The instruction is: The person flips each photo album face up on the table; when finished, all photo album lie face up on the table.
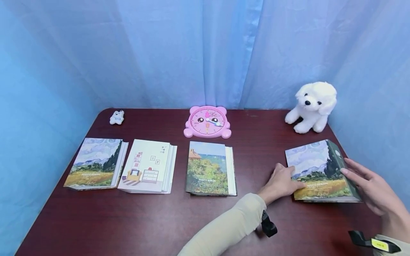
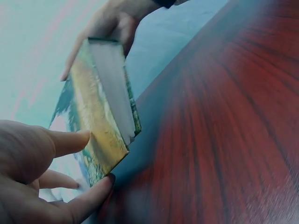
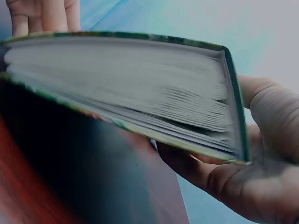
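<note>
Both hands hold a thick photo album (image 1: 315, 169) with a painted wheat field and cypress on its cover, at the right of the table. My left hand (image 1: 278, 182) pinches its left edge, thumb (image 2: 70, 141) on the cover and a fingertip at the lower corner. Around the dark green spine, my right hand (image 1: 376, 190) grips from the other side, with fingers (image 3: 187, 165) beneath the back cover. In the right wrist view the album is seen from its bottom end, tilted, its white page block (image 3: 121, 74) showing between the covers.
Further left lie a seaside-painting album (image 1: 206, 170), a white album (image 1: 145, 165) with a furniture drawing, and another wheat-field album (image 1: 94, 161). Behind them are a pink toy clock (image 1: 207, 122) and a small white bear figure (image 1: 116, 117). A white plush dog (image 1: 310, 106) sits behind the held album.
</note>
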`<state>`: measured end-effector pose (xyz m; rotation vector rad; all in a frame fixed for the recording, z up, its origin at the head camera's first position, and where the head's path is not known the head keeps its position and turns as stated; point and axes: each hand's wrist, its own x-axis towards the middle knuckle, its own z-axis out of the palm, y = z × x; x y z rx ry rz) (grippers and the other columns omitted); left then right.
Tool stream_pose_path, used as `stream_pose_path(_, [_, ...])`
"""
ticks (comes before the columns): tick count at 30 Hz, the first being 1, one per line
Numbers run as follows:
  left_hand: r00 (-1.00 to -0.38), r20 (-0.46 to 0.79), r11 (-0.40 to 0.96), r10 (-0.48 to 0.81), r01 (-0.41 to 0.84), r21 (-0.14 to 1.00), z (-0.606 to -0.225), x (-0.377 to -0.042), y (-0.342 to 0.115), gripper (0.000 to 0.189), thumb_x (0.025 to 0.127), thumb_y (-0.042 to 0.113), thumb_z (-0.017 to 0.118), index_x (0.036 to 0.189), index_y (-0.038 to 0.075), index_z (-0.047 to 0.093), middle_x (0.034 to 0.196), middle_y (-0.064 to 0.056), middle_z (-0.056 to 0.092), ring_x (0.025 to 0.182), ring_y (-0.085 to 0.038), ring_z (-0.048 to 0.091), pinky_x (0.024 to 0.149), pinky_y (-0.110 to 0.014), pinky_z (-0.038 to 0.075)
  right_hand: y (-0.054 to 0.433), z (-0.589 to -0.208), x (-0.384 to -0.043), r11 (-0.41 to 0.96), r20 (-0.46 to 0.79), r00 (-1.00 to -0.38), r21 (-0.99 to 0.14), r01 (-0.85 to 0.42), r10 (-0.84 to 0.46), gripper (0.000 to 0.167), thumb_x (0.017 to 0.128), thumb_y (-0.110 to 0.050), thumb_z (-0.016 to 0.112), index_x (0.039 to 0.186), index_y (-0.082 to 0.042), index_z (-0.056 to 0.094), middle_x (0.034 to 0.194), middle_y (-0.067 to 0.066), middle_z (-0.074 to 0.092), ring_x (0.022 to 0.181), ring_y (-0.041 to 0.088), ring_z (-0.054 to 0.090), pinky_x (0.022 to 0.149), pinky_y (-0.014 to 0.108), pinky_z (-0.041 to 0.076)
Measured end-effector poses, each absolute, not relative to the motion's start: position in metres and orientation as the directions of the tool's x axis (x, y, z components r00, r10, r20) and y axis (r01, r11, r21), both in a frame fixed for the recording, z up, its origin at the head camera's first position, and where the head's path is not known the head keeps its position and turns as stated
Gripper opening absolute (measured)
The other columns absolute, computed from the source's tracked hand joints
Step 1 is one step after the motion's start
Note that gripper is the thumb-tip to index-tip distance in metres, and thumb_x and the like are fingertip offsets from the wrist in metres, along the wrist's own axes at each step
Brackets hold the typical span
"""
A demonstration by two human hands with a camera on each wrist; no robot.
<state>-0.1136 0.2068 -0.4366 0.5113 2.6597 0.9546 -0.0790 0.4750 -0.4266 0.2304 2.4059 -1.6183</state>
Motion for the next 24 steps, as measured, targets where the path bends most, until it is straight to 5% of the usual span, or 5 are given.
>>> stream_pose_path(5, [-0.903,-0.135,0.728,0.408,0.233,0.644,-0.433,-0.109,0.21,0.058,0.083,0.054,0.066,0.135,0.031,0.054,0.13,0.007,0.058,0.111,-0.005,0.046,0.087,-0.012,0.041,0.467,-0.414,-0.08,0.205,-0.291,-0.957,-0.936,0.286,0.007,0.071,0.1,-0.023,0.049,0.155,-0.017,0.004,0.098,-0.026,0.057,0.068,0.009,0.063,0.052,0.03,0.053])
stream_pose_path(15, [-0.874,-0.144,0.679,0.463,0.246,0.692,-0.426,-0.111,0.21,0.06,0.087,0.056,0.059,0.14,0.029,0.049,0.139,0.009,0.052,0.124,-0.003,0.043,0.094,-0.013,0.039,0.454,-0.4,-0.076,-0.07,-0.174,-0.979,-0.981,0.182,-0.102,0.045,0.102,-0.013,0.044,0.143,-0.033,0.043,0.09,-0.002,0.071,0.065,0.02,0.07,0.051,0.029,0.055])
stream_pose_path(24, [-0.834,-0.137,0.554,0.535,0.224,0.802,-0.435,-0.119,0.206,0.063,0.09,0.051,0.059,0.146,0.036,0.035,0.125,0.01,0.053,0.102,0.003,0.045,0.082,-0.012,0.039,0.439,-0.399,-0.078,-0.162,-0.067,-0.99,-0.983,0.086,-0.12,0.041,0.103,-0.012,0.039,0.139,-0.029,0.05,0.101,-0.003,0.071,0.079,0.014,0.071,0.062,0.028,0.057])
